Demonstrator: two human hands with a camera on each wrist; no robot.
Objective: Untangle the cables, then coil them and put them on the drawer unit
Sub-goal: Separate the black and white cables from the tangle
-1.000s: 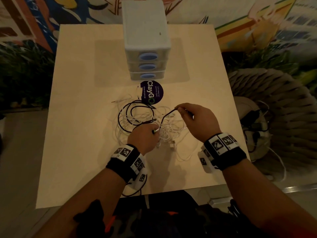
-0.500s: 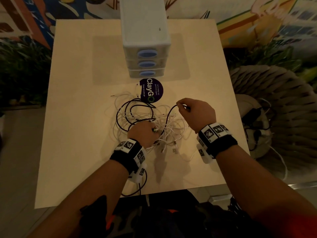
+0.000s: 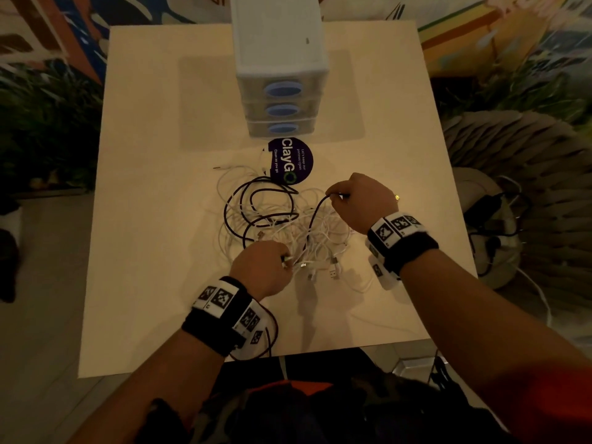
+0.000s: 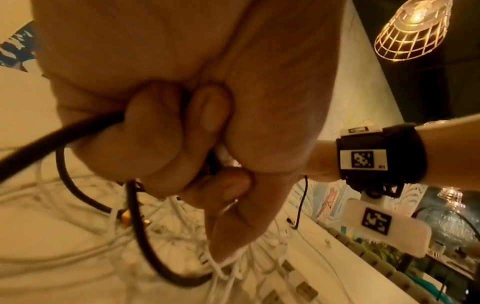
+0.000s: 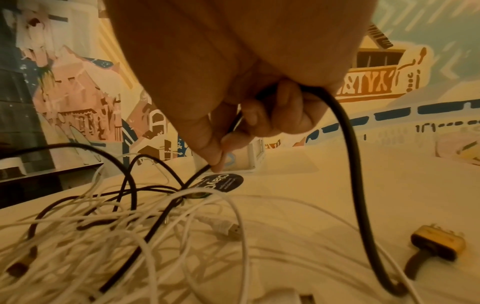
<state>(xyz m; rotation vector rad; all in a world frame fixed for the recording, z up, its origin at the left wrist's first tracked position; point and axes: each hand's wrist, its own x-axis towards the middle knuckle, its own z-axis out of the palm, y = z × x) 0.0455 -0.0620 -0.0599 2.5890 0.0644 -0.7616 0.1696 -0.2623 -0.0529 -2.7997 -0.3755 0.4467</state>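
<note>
A tangle of white cables (image 3: 317, 241) and a black cable (image 3: 246, 203) lies mid-table in front of the white drawer unit (image 3: 278, 49). My left hand (image 3: 285, 261) sits at the near edge of the tangle. In the left wrist view its fingers (image 4: 166, 133) curl round the black cable (image 4: 78, 127) and some white strands (image 4: 226, 265). My right hand (image 3: 336, 197) is at the tangle's right side, pinching the black cable (image 5: 353, 164) between thumb and fingers (image 5: 259, 117) and holding it raised above the white cables (image 5: 207, 205).
A dark round "ClayGo" sticker (image 3: 290, 160) lies between the drawer unit and the tangle. A flat connector (image 5: 439, 242) rests on the table right of the pile. The table's near edge (image 3: 320, 350) is close to my body. A woven seat (image 3: 512, 174) with more cords stands to the right.
My left hand has drawn slightly toward me with its cables. The right hand keeps its pinch on the black cable in about the same place.
</note>
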